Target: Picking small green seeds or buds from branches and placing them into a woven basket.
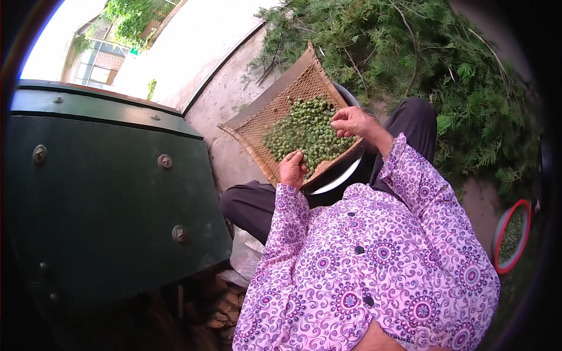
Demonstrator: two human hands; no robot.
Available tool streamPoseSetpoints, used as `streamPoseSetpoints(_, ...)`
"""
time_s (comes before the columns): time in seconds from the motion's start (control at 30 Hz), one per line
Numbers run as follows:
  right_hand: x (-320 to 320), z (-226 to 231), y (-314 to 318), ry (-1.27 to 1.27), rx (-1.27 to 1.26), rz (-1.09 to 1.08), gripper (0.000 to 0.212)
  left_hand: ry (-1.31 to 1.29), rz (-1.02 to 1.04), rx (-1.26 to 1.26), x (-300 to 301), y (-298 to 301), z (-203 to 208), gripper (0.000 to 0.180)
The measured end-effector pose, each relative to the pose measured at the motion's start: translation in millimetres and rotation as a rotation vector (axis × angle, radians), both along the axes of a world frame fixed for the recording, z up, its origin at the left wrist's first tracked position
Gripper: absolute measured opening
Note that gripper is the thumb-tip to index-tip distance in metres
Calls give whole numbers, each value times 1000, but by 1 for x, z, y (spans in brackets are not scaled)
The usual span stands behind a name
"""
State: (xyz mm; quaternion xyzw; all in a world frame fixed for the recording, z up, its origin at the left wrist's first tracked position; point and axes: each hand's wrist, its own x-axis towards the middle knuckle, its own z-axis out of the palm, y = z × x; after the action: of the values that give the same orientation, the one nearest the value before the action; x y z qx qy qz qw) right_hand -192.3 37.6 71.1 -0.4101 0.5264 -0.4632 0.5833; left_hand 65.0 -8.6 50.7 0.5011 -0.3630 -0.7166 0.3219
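Prob. called for light fingertip picking thru small green fruits [310, 124], w/ woven tray [257, 120] kept steady over basin [345, 177] to avoid spills. Saw fruits heaped approx. mid-tray, w/ evergreen sprays [433, 58] at 2 o'clock. Had left hand [294, 169] at 7 o'clock of heap, w/ fingers mostly curled, thumb nr. index; right hand [356, 124] at 3 o'clock, w/ fingers half curled, thumb nr. fingertips. Couldn't tell re: anything pinched in either.

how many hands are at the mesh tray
2. The left hand is at the edge of the mesh tray nearest the person; the right hand is at its right side, by the green berries. Neither is hidden.
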Motion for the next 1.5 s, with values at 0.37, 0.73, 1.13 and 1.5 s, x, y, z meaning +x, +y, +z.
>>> streamPoseSetpoints(0.37, 87, -30, 11, -64, 120, 233, 34, 27, 28, 71, -12, 31, -11, 10)
streamPoseSetpoints(0.73, 107, -73, 24, 914, -131, 308, 24, -395, 54, 73, 1, 73, -47, 5)
streamPoseSetpoints(1.13, 99, -71, 34, 906, -13, 331, 27, -639, -33, 34, 12, 70, -59, 8)
streamPoseSetpoints(1.5, 74, -78, 50, 912, 23, 192, 24, -906, -546, -441, -9, 84, -69, 19)
